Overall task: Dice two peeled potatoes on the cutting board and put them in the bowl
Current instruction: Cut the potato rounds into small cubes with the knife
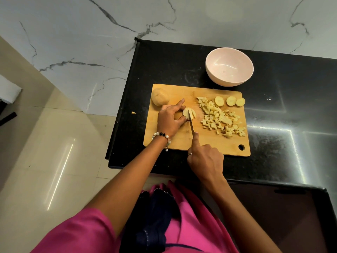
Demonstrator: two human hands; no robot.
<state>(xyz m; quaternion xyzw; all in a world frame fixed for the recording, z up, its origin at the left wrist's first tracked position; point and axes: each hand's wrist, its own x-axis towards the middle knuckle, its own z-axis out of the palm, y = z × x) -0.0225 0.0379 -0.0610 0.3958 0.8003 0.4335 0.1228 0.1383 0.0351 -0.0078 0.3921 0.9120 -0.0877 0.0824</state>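
Near the middle of the cutting board [182, 143]: left hand [169, 121] pinches a potato piece [189, 113] between thumb and curled fingers, forefinger sticking out straight toward the far edge.
Knife grip: right hand [206, 157] is wrapped round the handle, forefinger laid along the spine of the knife [191, 126] — blade is sunk into the piece, right next to the left thumb.
Biggest risk: that thumb tip sits touching the blade line, so I'd guess a slip on a wet cut face nicks it.
Second risk: the piece is already in loose slices, they could fan apart and skid.
Dice pile: diced potato [222, 119] is heaped toward the board's right edge, some bits close enough that a nudge could send them onto the worktop [273, 106].
Stray bit: one scrap [133, 112] is already off the board, by the worktop's left edge.
Still to do: whole potato [160, 96] at the far-left corner, three round slices [230, 101] near the far-right corner.
Bowl: bowl [229, 66] past the board's far edge, nothing in it yet.
Hard to see: knife handle is buried in the fist, and I can't tell how deep the blade has gone — hand blocks it.
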